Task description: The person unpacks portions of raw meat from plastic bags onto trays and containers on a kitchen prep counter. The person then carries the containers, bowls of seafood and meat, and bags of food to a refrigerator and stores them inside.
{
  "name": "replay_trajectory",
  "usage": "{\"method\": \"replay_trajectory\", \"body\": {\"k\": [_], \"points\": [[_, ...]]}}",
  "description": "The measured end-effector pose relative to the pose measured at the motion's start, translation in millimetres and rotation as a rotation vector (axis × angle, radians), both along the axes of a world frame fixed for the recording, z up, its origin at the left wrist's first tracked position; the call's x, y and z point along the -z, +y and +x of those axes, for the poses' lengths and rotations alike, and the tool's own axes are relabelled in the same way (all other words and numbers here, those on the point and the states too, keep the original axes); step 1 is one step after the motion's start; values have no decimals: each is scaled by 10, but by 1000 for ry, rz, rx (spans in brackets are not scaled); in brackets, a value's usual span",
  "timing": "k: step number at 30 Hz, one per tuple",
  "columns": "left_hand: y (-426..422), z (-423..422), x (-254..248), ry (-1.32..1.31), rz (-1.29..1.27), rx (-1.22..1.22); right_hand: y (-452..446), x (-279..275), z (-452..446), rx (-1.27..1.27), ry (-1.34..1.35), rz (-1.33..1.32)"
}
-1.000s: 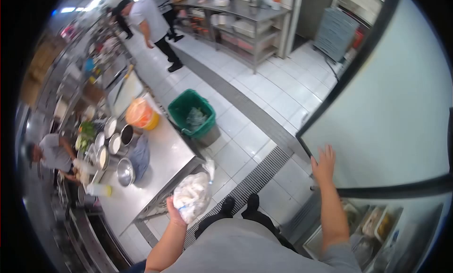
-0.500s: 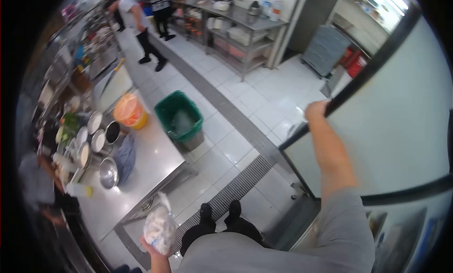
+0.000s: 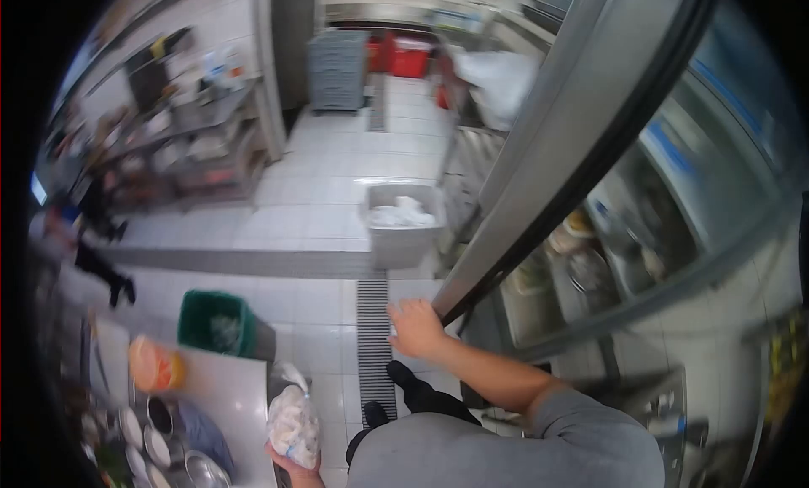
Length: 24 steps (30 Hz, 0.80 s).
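Note:
My left hand (image 3: 291, 464) is closed around the lower part of a clear plastic bag (image 3: 295, 425), which is filled with pale, lumpy food I cannot identify. The bag's gathered top stands upward, beside the steel table (image 3: 223, 366). My right arm reaches across my front, and my right hand (image 3: 417, 329) is at the lower end of a tall glass door's (image 3: 539, 151) metal edge, with the fingers bent around it. Containers on shelves (image 3: 581, 269) show beyond the door, partly blurred.
A green-lined bin (image 3: 216, 324) stands behind the steel table, which carries an orange-lined tub (image 3: 156, 363), bowls and a blue cloth (image 3: 202, 433). Ahead are a grey bin (image 3: 403, 235) with white contents and a stacked grey cart (image 3: 337, 71). A drain grate (image 3: 377, 345) crosses the floor. Someone's legs (image 3: 105, 273) show at left.
My view has swung to the right, so the table and bins appear further left. The door now shows its edge, with my right hand still at it. The bag stays in my left hand.

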<state>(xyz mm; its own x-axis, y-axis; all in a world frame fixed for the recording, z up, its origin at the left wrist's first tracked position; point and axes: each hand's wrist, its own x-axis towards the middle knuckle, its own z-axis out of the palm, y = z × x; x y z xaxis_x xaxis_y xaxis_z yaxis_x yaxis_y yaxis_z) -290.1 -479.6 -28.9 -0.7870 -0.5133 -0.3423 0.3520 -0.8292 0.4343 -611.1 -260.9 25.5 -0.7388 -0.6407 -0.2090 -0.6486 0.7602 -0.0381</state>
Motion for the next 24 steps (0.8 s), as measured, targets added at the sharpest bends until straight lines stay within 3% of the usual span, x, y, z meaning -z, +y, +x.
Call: {"method": "replay_trajectory", "body": {"k": [2, 3, 4, 6, 8, 10, 11, 13, 16, 18, 20, 22, 23, 24], "points": [[-90, -71, 59, 30, -49, 138, 521, -8, 373, 70, 34, -263], [-120, -77, 142, 34, -41, 219, 772, -18, 506, 150, 46, -254], [-146, -94, 233, -145, -359, 202, 1014, -19, 631, 278, 64, -332], [42, -311, -115, -60, -95, 249, 1502, 10, 835, 479, 107, -418], [-117, -254, 312, -63, -112, 337, 1994, 59, 939, 761, 140, -507], [-6, -363, 446, -65, -132, 412, 2541, 171, 913, 856, 226, -624], [194, -382, 412, 18, -308, 356, 2782, 180, 915, 885, 298, -732], [241, -442, 675, 124, -478, 371, 3082, 47, 933, 1002, 21, -970], [879, -573, 142, -62, -379, 447, 3103, 160, 1168, 833, 324, -886], [1344, -559, -299, -185, -354, 463, 3261, -119, 1507, 799, 390, -890], [1750, -564, -675, -259, -328, 464, 3561, -582, 2067, 732, 533, -1147], [1407, -724, 190, -163, -192, 597, 4143, -732, 2591, 768, 804, -1163], [1201, -824, 616, -103, -94, 658, 4442, -731, 2871, 928, 879, -1189], [907, -923, 1035, -40, 70, 714, 4872, -705, 3123, 998, 1026, -1058]]}}
